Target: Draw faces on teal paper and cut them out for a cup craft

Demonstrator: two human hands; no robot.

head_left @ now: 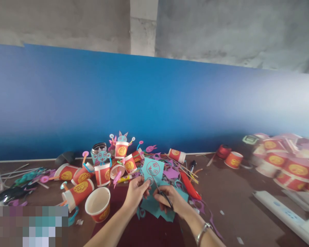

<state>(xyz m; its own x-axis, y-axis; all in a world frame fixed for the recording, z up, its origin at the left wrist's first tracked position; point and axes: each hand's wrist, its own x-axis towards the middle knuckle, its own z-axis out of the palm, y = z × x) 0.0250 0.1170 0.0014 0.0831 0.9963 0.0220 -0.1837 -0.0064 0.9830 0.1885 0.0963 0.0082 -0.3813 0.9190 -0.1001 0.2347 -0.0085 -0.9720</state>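
My left hand (139,189) pinches the lower left edge of a teal paper sheet (158,165) that carries a drawn round face. In my right hand (168,198) are dark-handled scissors (165,197), their blades pointing up and left against the sheet, close to the drawn face. Whether the blades are apart is too small to tell. Beneath both hands lie more teal paper pieces (154,207), mixed with purple paper scraps (171,173). Left of my left hand stands an upright red and white paper cup (98,206), its open mouth facing me.
Several red paper cups (80,188) with paper and straw parts crowd the left, some lying over. A red tool (191,187) and a black marker (193,166) lie right of the scraps. Stacked cups (297,169) and a white power strip (285,209) are far right. A blue partition (154,103) stands behind.
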